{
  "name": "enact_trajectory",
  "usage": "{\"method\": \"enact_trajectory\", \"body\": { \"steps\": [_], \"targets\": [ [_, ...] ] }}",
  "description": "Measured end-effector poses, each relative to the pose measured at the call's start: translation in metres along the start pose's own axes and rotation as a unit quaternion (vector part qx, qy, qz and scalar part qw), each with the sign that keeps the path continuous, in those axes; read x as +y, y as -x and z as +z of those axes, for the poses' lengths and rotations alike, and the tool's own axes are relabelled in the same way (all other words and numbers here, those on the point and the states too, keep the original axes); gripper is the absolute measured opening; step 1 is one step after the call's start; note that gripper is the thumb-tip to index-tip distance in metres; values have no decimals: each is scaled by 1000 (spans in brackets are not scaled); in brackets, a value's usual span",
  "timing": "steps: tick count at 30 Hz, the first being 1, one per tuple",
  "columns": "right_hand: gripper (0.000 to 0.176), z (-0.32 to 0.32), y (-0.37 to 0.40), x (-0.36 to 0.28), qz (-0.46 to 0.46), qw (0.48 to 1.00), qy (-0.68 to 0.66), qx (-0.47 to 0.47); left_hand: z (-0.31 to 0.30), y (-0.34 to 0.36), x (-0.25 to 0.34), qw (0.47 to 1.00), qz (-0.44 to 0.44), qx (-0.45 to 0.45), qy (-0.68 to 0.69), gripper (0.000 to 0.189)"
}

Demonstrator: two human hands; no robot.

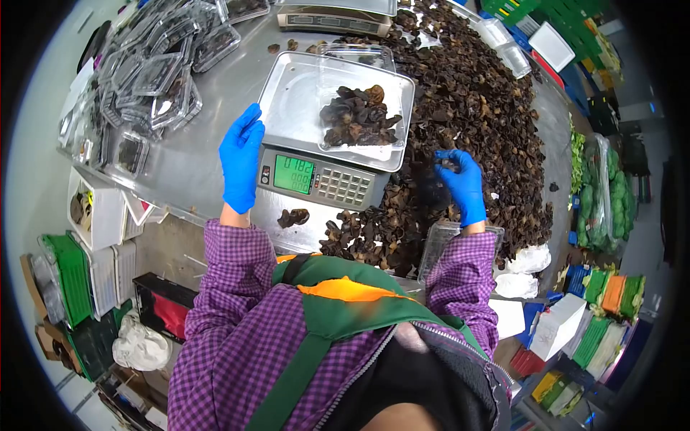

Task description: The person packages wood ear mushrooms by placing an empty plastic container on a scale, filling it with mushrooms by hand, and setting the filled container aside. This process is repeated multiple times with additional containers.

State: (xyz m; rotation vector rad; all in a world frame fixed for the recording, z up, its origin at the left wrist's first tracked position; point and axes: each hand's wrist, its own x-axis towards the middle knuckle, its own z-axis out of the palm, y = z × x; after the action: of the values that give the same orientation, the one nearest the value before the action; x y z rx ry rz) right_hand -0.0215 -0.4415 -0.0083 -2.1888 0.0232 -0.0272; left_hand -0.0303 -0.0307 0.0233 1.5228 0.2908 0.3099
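Observation:
My left hand, in a blue glove, is open beside the left edge of the scale's metal pan, fingers extended. On that pan sits a clear plastic tray holding dark wood ear mushrooms. The scale's green display seems to read 0.182 on its top line. Over the large heap of wood ear mushrooms is my right hand, also gloved in blue. Its thumb and forefinger are apart, and I see nothing held between them. Another clear container lies near my right wrist.
Clear plastic containers are piled on the left of the metal table. A second scale stands at the back. Loose mushrooms lie in front of the nearer scale. Crates and bagged green vegetables stand around the table.

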Motion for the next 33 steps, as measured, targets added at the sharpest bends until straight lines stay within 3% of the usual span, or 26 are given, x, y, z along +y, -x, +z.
{"method": "enact_trajectory", "body": {
  "steps": [5, 7, 15, 20, 25, 28, 29, 33],
  "targets": [
    [24, 0, -14, -85, -16, 999, -43, 4, -4, 8, -13, 999, -14, -10, 36, 36],
    [23, 9, -23, -109, -91, 994, -58, -10, -4, 8, -18, 999, -17, -6, 41, 36],
    [26, 77, -70, -110, -100, 985, -106, -92, -16, 7, -20, 999, -20, 7, 31, 35],
    [26, 76, -66, -113, -118, 986, -92, -74, -22, 8, -26, 999, -18, 14, 29, 36],
    [27, 24, -57, -84, -79, 995, -39, 44, -13, 7, -26, 998, -25, 2, 51, 35],
    [29, -11, -47, -41, 13, 997, -34, 62, -6, 6, -26, 998, -25, -7, 57, 34],
    [31, -19, -33, -55, 103, 991, -70, 50, -4, 5, -25, 998, -28, -9, 55, 33],
    [33, -32, -12, -5, 174, 973, -131, 74, 4, 7, -21, 998, -30, -23, 44, 33]
  ]
}}
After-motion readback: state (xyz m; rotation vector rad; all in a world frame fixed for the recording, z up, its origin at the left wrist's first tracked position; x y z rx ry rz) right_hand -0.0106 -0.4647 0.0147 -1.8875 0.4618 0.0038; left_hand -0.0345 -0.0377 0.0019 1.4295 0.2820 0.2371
